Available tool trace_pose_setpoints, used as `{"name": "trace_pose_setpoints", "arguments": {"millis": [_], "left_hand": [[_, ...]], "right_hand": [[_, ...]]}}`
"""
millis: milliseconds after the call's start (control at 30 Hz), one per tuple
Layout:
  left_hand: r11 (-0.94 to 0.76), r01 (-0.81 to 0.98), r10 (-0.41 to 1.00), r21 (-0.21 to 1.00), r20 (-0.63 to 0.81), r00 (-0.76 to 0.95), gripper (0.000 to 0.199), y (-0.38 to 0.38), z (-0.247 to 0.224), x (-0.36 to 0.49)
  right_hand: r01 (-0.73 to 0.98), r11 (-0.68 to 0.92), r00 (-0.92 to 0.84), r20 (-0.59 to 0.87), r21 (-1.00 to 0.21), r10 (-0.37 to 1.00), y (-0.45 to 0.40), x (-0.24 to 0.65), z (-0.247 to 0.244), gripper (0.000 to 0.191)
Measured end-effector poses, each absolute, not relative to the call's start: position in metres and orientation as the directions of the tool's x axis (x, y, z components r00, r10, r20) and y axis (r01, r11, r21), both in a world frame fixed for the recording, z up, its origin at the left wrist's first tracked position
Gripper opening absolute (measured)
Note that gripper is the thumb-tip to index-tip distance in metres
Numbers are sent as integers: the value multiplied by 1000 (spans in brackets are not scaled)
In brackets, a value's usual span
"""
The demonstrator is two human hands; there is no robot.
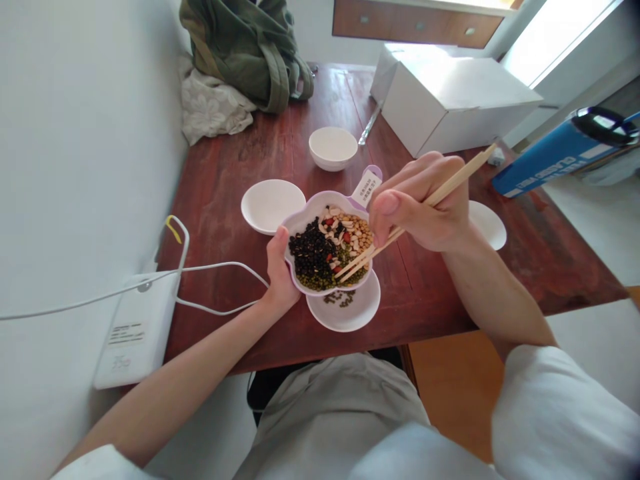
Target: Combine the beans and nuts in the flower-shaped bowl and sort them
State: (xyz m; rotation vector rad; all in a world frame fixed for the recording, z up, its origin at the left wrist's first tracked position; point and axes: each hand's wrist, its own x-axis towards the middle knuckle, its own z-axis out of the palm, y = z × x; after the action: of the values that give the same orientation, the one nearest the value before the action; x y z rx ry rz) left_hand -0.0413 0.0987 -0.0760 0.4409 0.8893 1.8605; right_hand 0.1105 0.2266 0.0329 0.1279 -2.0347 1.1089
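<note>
My left hand (283, 270) grips the left edge of a purple-rimmed bowl (320, 199) with a labelled handle. Black beans (313, 250), green beans (320, 283), peanuts, yellow beans and a few red pieces lie inside it. Wooden chopsticks (460, 177) are held in my right hand (423, 207), their tips among the green beans at the bowl's lower part. Partly under the bowl, a white dish (345, 320) holds some green beans. Another white dish (273, 207) is at the left, a white bowl (333, 148) behind, and a white dish (487, 225) beside my right wrist.
A white power bank (135, 340) with cables (220, 265) lies at the left by the wall. A green bag (250, 53) and patterned cloth (213, 107) sit at the back left. At the right are a white box (450, 93) and a blue bottle (555, 157).
</note>
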Motion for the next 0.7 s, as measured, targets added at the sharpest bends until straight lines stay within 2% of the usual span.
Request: {"name": "trace_pose_setpoints", "arguments": {"millis": [200, 433, 700], "left_hand": [[-262, -647, 896, 716, -68, -438, 52, 100, -78, -41], [-260, -647, 892, 717, -80, -446, 50, 100, -77, -42], [-263, -619, 869, 740, -97, -485, 43, 100, -77, -42]], "right_hand": [[-443, 605, -663, 696, -661, 275, 225, 112, 36, 54], [-382, 642, -669, 678, -665, 305, 230, 123, 46, 51], [-361, 647, -762, 613, -672, 211, 226, 122, 49, 50]]}}
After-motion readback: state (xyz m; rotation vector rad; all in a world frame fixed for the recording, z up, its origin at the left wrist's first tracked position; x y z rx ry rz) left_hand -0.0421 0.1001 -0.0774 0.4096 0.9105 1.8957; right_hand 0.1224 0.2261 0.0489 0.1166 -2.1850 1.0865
